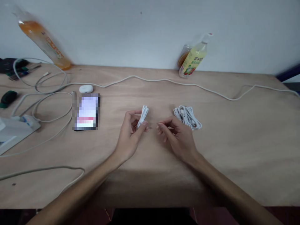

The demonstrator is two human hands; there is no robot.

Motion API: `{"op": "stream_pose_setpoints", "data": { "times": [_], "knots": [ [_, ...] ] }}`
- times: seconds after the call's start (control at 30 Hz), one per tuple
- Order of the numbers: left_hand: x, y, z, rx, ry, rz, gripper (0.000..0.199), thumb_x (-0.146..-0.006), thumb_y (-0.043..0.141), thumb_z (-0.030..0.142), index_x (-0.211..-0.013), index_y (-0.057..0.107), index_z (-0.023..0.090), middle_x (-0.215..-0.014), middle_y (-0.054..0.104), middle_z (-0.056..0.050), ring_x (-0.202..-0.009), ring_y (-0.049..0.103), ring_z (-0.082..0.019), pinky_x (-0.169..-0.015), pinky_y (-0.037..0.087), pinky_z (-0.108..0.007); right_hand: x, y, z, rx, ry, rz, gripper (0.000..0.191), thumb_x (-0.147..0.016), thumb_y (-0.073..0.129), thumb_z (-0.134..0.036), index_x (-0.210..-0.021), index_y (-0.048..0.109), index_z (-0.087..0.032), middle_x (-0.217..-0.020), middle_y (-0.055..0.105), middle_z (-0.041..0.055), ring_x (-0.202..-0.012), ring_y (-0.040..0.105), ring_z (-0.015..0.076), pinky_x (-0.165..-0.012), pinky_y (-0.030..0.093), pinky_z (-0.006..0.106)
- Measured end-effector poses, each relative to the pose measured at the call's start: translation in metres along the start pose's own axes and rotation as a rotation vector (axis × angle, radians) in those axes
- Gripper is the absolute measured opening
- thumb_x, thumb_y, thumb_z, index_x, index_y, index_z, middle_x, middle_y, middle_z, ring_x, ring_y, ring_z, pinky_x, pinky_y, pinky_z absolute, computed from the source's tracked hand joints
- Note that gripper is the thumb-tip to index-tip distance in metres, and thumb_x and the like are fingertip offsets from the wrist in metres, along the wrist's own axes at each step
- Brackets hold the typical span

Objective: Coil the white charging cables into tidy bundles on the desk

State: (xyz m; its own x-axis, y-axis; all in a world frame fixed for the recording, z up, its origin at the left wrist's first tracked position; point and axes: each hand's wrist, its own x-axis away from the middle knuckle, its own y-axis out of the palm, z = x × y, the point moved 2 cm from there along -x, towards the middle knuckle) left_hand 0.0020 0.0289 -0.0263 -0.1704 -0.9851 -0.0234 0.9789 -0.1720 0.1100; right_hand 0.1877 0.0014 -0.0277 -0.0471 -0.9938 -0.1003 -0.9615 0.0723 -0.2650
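One folded white cable (143,115) is pinched between thumb and fingers of the left hand (138,125) above a wooden table (234,140), to the right of a phone (87,112). Farther right of the phone, the right hand (167,129) curls, thumb and fingertips together, any grip unclear, near a pile of white cables (187,117). An earbud case (86,89) sits just behind the phone.
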Motion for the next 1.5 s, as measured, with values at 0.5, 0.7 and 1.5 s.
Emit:
{"op": "stream_pose_setpoints", "data": {
  "times": [0.5, 0.7, 1.5],
  "knots": [
    [-0.001, -0.001, -0.001, 0.107, -0.124, 0.024, 0.042, -0.089, 0.085, 0.028, -0.122, 0.06, 0.02, -0.089, 0.079, 0.001, -0.079, 0.078, -0.017, -0.082, 0.063, -0.034, -0.143, -0.045, -0.012, 0.836, -0.205, -0.068, 0.01, -0.09, 0.08, -0.015, -0.084, 0.083, -0.022, -0.087, 0.084, 0.0101, -0.083, 0.077, 0.0302, -0.08, 0.056, 0.044],
    [0.0, -0.002, 0.0, 0.139, -0.206, 0.043, 0.047, -0.087, 0.09, 0.033, -0.124, 0.066, 0.018, -0.093, 0.086, -0.003, -0.082, 0.081, -0.019, -0.084, 0.063, -0.035, -0.144, -0.047, -0.023, 0.759, -0.221, 0.015, 0.016, -0.096, 0.073, -0.014, -0.088, 0.084, -0.021, -0.086, 0.084, 0.0089, -0.073, 0.077, 0.0262, -0.084, 0.061, 0.044],
    [0.004, 0.004, 0.005, 0.154, -0.272, -0.083, 0.035, -0.083, 0.093, 0.031, -0.114, 0.084, 0.018, -0.101, 0.084, -0.008, -0.089, 0.075, -0.021, -0.07, 0.067, -0.031, -0.011, 0.005, -0.017, 0.209, -0.088, -0.112, 0.02, -0.101, 0.063, -0.026, -0.104, 0.083, -0.024, -0.094, 0.087, 0.0037, -0.075, 0.075, 0.02, -0.067, 0.053, 0.032]
  ]
}}
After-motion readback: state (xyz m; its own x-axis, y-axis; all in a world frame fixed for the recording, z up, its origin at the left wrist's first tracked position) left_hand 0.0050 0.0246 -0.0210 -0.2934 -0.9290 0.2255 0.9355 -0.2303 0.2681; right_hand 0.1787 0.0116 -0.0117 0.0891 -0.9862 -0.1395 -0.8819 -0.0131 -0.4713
